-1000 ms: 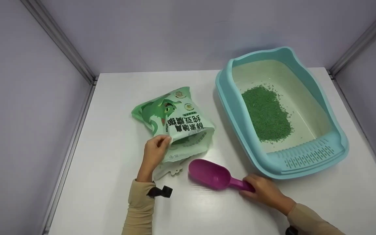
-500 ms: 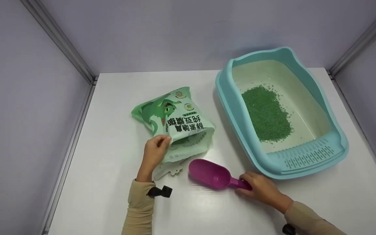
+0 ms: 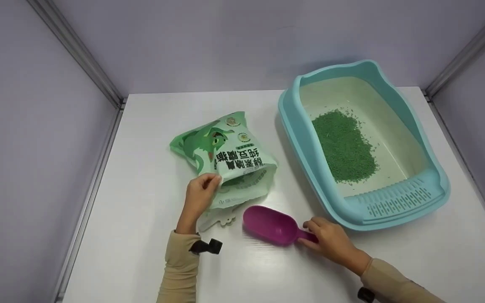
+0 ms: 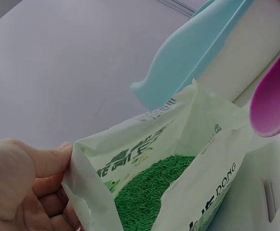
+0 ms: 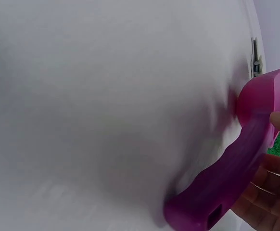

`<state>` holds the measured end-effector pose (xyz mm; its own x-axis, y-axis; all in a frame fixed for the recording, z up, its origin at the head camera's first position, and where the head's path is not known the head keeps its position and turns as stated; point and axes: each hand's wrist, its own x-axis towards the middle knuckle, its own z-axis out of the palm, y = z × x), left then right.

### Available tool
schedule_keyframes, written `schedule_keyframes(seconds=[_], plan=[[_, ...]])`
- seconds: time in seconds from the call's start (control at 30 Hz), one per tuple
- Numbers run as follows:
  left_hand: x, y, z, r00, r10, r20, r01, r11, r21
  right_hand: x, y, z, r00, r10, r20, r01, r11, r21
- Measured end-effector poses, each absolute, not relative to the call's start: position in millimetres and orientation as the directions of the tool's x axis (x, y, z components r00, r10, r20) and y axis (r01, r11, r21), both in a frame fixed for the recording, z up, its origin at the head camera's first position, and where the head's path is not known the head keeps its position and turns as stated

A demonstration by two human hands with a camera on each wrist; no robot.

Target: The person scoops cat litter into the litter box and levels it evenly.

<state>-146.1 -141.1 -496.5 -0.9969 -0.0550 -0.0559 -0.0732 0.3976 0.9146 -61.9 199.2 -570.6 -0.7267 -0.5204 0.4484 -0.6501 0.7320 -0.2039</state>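
Observation:
My left hand (image 3: 200, 195) pinches the left edge of the open mouth of a pale green cat litter bag (image 3: 242, 147), which lies on the table. Green litter pellets (image 4: 149, 192) show inside it in the left wrist view. To the right, my right hand (image 3: 331, 240) holds a magenta scoop (image 3: 270, 225) by its handle, thumb close to the bowl. The scoop's bowl is empty and faces up, just in front of the bag's mouth. In the right wrist view the handle (image 5: 222, 178) slants across, with the fingers curled at its side.
A light blue litter box (image 3: 305, 147) stands at the right, with a heap of green pellets (image 3: 343, 147) on its floor. Partly under the bag lies a flat whitish piece with a scalloped edge (image 3: 221, 219). Grey walls (image 3: 209, 46) enclose the table at the back and sides.
My right hand has slid left along the scoop's handle, closer to the bowl. The scoop, bag and left hand have stayed in place.

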Motion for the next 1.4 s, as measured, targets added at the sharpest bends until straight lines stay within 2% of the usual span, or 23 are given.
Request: schedule_keyframes(seconds=[0.2, 0.33, 0.57, 0.7, 1.03, 1.2, 1.4], plan=[[-146, -141, -493, -0.997, -0.05, -0.061, -0.075, 0.371, 0.926, -70, 191, -560, -0.695, -0.536, 0.479, -0.683, 0.7, -0.208], [-147, -140, -496, -0.996, -0.058, -0.067, -0.083, 0.37, 0.925, -77, 183, -552, -0.699, -0.526, 0.485, -0.684, 0.689, -0.239], [-136, -135, -462, -0.996, -0.027, -0.084, -0.089, 0.339, 0.936, -88, 163, -537, -0.74, -0.489, 0.462, -0.65, 0.699, -0.3], [-134, -134, -456, -0.996, -0.024, -0.081, -0.084, 0.335, 0.939, -94, 152, -531, -0.758, -0.48, 0.441, -0.637, 0.691, -0.342], [-144, -143, -497, -0.998, -0.038, -0.043, -0.052, 0.292, 0.955, -111, 134, -516, -0.87, -0.409, 0.276, -0.493, 0.7, -0.516], [-143, -147, -503, -0.999, -0.043, -0.031, -0.041, 0.237, 0.971, -124, 125, -511, -0.909, -0.351, 0.225, -0.416, 0.709, -0.569], [-142, -150, -503, -0.997, -0.067, -0.044, -0.061, 0.279, 0.958, -136, 118, -503, -0.932, -0.314, 0.18, -0.357, 0.716, -0.6]])
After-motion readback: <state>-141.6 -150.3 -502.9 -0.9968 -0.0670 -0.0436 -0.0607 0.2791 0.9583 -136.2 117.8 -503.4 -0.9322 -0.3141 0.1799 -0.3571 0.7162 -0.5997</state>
